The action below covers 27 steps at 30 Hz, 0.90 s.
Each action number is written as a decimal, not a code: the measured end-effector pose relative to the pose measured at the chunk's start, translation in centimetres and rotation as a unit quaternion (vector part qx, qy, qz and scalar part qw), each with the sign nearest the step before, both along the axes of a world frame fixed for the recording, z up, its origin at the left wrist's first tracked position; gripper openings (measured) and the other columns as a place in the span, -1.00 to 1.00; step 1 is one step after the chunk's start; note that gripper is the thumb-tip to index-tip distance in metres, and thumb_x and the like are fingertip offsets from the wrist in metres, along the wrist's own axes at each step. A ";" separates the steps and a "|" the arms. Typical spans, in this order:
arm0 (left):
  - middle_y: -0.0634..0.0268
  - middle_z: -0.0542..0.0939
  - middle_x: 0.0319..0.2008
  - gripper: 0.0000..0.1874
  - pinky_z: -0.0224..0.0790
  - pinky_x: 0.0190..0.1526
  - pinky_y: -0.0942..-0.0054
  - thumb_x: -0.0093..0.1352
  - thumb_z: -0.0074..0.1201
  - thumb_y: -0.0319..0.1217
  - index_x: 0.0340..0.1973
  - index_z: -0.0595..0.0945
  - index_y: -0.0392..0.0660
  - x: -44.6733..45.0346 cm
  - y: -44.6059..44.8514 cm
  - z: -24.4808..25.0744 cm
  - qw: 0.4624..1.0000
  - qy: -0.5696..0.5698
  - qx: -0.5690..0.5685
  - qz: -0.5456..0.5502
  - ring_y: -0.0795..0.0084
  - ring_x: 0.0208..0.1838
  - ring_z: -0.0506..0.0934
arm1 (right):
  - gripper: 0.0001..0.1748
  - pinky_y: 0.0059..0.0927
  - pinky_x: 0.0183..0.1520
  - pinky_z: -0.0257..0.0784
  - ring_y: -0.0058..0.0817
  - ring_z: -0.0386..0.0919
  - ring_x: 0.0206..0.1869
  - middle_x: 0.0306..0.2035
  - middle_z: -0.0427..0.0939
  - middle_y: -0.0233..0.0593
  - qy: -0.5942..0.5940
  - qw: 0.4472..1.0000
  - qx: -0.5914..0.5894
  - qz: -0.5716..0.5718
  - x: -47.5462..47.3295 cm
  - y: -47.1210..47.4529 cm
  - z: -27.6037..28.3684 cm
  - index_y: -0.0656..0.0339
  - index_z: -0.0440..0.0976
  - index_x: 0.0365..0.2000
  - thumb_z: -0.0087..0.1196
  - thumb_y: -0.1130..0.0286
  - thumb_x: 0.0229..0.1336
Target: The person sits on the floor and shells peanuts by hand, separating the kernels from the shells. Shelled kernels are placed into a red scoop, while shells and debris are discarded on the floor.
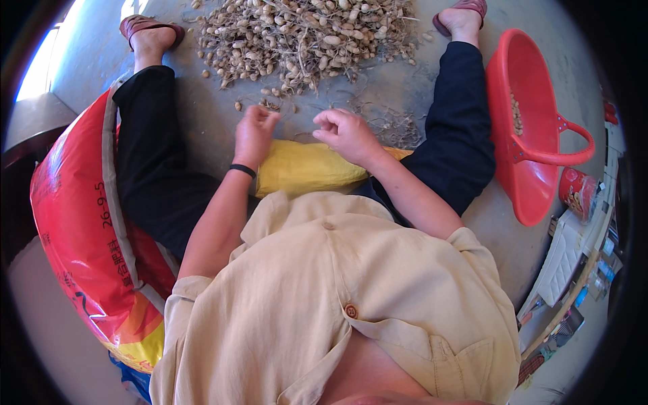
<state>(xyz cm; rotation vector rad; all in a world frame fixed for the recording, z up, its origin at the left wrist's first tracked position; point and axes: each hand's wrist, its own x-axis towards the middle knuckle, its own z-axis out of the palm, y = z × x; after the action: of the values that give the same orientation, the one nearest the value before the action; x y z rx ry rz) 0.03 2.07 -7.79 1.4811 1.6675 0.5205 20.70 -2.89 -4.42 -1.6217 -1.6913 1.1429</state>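
My left hand (255,134), with a black band at its wrist, hovers over the floor just before a yellow woven sack (309,167). Its fingers are curled, and whether something small sits between them is hidden. Across a short gap, my right hand (348,135) is bent inward with thumb and forefinger near each other; I cannot make out anything in it. A few loose peanuts (271,105) lie close beyond the left fingertips. Farther out spreads a heap of unshelled peanuts (304,40) with dry roots and stems mixed in.
A red plastic basket (526,101) with a handle stands on the right, some peanuts (516,114) inside. Beside it is a red container (577,190). A large red printed sack (76,202) leans by my left leg. Dry root scraps (392,126) litter the concrete floor (207,131).
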 end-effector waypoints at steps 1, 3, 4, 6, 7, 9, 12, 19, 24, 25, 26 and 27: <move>0.12 0.56 -0.48 -0.73 0.39 -0.32 0.38 0.21 0.18 -0.35 -0.33 0.45 -0.23 0.5 -0.7 0.5 0.996 -0.026 0.047 -0.064 0.26 -0.41 0.53 | -0.82 -0.52 -0.30 0.41 -0.57 0.47 -0.41 -0.44 0.50 -0.30 0.049 0.998 -0.041 -0.023 -0.5 0.1 0.0 0.26 0.49 -0.38 0.18 0.43 -0.05; 0.14 0.55 -0.50 -0.76 0.39 -0.32 0.40 0.22 0.16 -0.40 -0.33 0.44 -0.23 1.6 -1.9 1.4 0.984 -0.110 0.021 -0.138 0.29 -0.42 0.52 | -0.84 -0.56 -0.31 0.40 -0.66 0.44 -0.41 -0.44 0.50 -0.33 0.159 0.980 -0.099 -0.069 -1.3 0.1 -0.2 0.28 0.48 -0.40 0.18 0.43 -0.03; 0.15 0.54 -0.50 -0.77 0.39 -0.31 0.41 0.22 0.15 -0.41 -0.34 0.44 -0.23 2.1 -2.2 1.8 0.984 -0.094 -0.002 -0.149 0.30 -0.41 0.52 | -0.84 -0.56 -0.31 0.40 -0.68 0.44 -0.41 -0.44 0.51 -0.34 0.161 0.979 -0.104 -0.069 -1.6 0.1 -0.3 0.28 0.48 -0.41 0.18 0.44 -0.03; 0.16 0.54 -0.51 -0.80 0.39 -0.31 0.43 0.22 0.14 -0.44 -0.36 0.44 -0.23 2.8 -2.7 2.6 0.979 -0.094 -0.014 -0.182 0.34 -0.41 0.51 | -0.86 -0.58 -0.31 0.40 -0.70 0.44 -0.41 -0.45 0.52 -0.35 0.179 0.977 -0.100 -0.062 -1.9 0.0 -0.4 0.28 0.47 -0.43 0.18 0.44 -0.02; 0.17 0.54 -0.51 -0.81 0.38 -0.31 0.43 0.21 0.14 -0.45 -0.36 0.44 -0.23 2.9 -2.8 2.9 0.978 -0.094 -0.011 -0.184 0.36 -0.41 0.51 | -0.85 -0.55 -0.33 0.40 -0.64 0.45 -0.44 -0.48 0.51 -0.32 0.154 0.983 -0.079 -0.065 -1.9 -0.1 -0.5 0.28 0.47 -0.45 0.18 0.43 -0.03; 0.18 0.54 -0.50 -0.82 0.38 -0.30 0.44 0.21 0.14 -0.45 -0.36 0.46 -0.22 3.0 -2.8 3.2 0.977 -0.098 -0.008 -0.187 0.39 -0.40 0.51 | -0.84 -0.50 -0.38 0.40 -0.51 0.47 -0.51 -0.55 0.51 -0.25 0.098 0.991 -0.047 -0.075 -2.0 -0.2 -0.5 0.26 0.46 -0.48 0.19 0.41 -0.07; 0.19 0.55 -0.49 -0.82 0.38 -0.30 0.46 0.20 0.15 -0.45 -0.36 0.48 -0.22 3.2 -2.8 3.4 0.978 -0.124 -0.024 -0.167 0.44 -0.41 0.49 | -0.84 -0.47 -0.40 0.40 -0.49 0.48 -0.52 -0.54 0.51 -0.24 0.120 0.988 0.003 -0.100 -2.2 -0.4 -0.4 0.28 0.45 -0.52 0.17 0.40 -0.06; 0.35 0.54 -0.48 -0.88 0.33 -0.36 0.58 0.23 0.12 -0.50 -0.37 0.49 -0.20 3.0 -2.8 3.3 0.963 -0.205 -0.056 -0.168 0.61 -0.44 0.43 | -0.86 -0.52 -0.44 0.39 -0.58 0.46 -0.51 -0.53 0.50 -0.28 0.191 0.965 -0.085 -0.159 -2.4 -0.3 -0.7 0.26 0.41 -0.45 0.07 0.39 0.08; 0.45 0.51 -0.40 -0.91 0.10 -0.55 0.79 0.33 -0.02 -0.46 -0.27 0.44 -0.06 1.0 -1.5 3.4 0.911 -0.367 -0.145 -0.119 0.77 -0.55 0.30 | -0.81 -0.60 -0.54 0.35 -0.65 0.40 -0.59 -0.56 0.44 -0.38 0.452 0.802 -0.204 -0.333 0.3 0.5 -1.6 0.17 0.35 -0.39 -0.03 0.26 0.22; 0.43 0.50 -0.37 -0.92 0.07 -0.59 0.79 0.35 -0.08 -0.45 -0.25 0.43 -0.02 0.2 -0.7 3.4 0.907 -0.385 -0.161 -0.054 0.75 -0.57 0.30 | -0.80 -0.60 -0.56 0.35 -0.64 0.40 -0.61 -0.57 0.44 -0.38 0.490 0.759 -0.209 -0.375 1.1 0.6 -1.7 0.17 0.35 -0.38 -0.02 0.24 0.21; 0.42 0.48 -0.37 -0.87 0.05 -0.61 0.78 0.34 -0.11 -0.47 -0.20 0.44 -0.02 -0.7 0.2 3.4 0.913 -0.385 -0.131 0.005 0.75 -0.56 0.30 | -0.75 -0.61 -0.58 0.36 -0.64 0.42 -0.58 -0.58 0.44 -0.38 0.517 0.718 -0.222 -0.410 1.7 0.6 -1.8 0.15 0.35 -0.35 -0.01 0.17 0.21; 0.41 0.47 -0.38 -0.84 0.06 -0.61 0.77 0.35 -0.13 -0.48 -0.17 0.45 -0.04 -1.4 0.9 3.2 0.883 -0.449 -0.115 0.078 0.73 -0.55 0.31 | -0.74 -0.63 -0.58 0.36 -0.65 0.41 -0.58 -0.57 0.44 -0.38 0.515 0.728 -0.227 -0.392 1.9 0.5 -1.9 0.14 0.35 -0.35 -0.01 0.15 0.21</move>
<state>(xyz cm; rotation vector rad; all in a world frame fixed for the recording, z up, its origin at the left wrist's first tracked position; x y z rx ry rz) -1.35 2.94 -4.54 0.7273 1.0400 0.8935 22.65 -2.36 -6.31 -1.2438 0.0290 1.5549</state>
